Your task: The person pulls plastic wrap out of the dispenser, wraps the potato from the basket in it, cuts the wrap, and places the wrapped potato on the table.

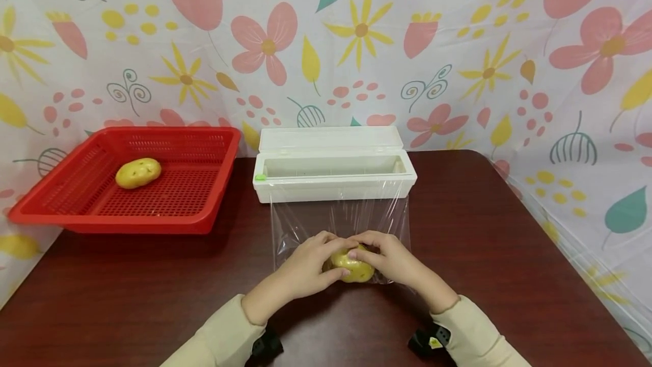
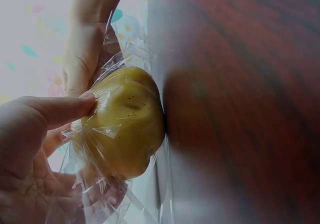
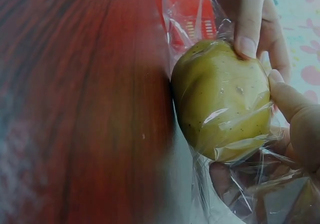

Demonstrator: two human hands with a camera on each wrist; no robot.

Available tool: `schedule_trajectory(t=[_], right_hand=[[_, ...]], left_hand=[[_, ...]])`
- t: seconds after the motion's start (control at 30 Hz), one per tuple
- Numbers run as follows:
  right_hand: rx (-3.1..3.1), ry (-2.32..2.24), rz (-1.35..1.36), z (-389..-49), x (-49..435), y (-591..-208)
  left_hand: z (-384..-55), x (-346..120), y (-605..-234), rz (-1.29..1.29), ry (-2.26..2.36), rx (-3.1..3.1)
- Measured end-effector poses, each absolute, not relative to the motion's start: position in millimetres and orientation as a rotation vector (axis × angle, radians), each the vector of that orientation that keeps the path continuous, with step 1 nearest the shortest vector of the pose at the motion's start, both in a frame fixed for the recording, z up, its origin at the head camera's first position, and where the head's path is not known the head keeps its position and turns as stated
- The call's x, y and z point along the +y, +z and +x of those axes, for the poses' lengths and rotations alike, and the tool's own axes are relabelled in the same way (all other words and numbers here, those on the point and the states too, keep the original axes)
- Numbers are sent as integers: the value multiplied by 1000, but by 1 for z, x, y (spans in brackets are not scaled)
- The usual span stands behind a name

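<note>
A yellow potato (image 1: pixel 358 270) rests on the table, wrapped in clear plastic film (image 1: pixel 367 214) that stretches back to a white film dispenser box (image 1: pixel 336 190). My left hand (image 1: pixel 311 265) grips the potato from the left, its thumb low on the near side and its fingers over the top. From the right, my right hand (image 1: pixel 392 259) holds it too, thumb and fingers curled round it. Both wrist views show the potato (image 2: pixel 127 121) with crinkled film pressed over its skin and both thumbs against it. The fingertips on the far side are partly hidden.
A red plastic basket (image 1: pixel 214 197) at the back left contains another potato (image 1: pixel 138 173). The dispenser's lid (image 1: pixel 331 138) stands raised behind its trough. A flower-patterned cloth (image 1: pixel 326 44) hangs behind the dark wooden table (image 1: pixel 489 254).
</note>
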State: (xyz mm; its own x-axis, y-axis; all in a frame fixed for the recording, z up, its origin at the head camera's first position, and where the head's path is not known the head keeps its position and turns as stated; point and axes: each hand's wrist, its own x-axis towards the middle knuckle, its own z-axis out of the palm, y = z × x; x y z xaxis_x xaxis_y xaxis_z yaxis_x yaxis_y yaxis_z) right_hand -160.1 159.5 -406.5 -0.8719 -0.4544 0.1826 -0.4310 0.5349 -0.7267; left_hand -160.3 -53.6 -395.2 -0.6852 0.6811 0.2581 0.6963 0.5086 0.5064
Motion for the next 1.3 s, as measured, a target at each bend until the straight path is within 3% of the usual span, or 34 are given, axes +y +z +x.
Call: schedule_trajectory(t=[0.83,1.3], right_hand=[[2691,-1308,-685,-173,152,-409],[2745,-1334,-622,-173,153,-410]], left_hand=[[-171,-60,-405,-1107,-1218,-2828],[-175,-58,-411,-888,-1557,-2830]])
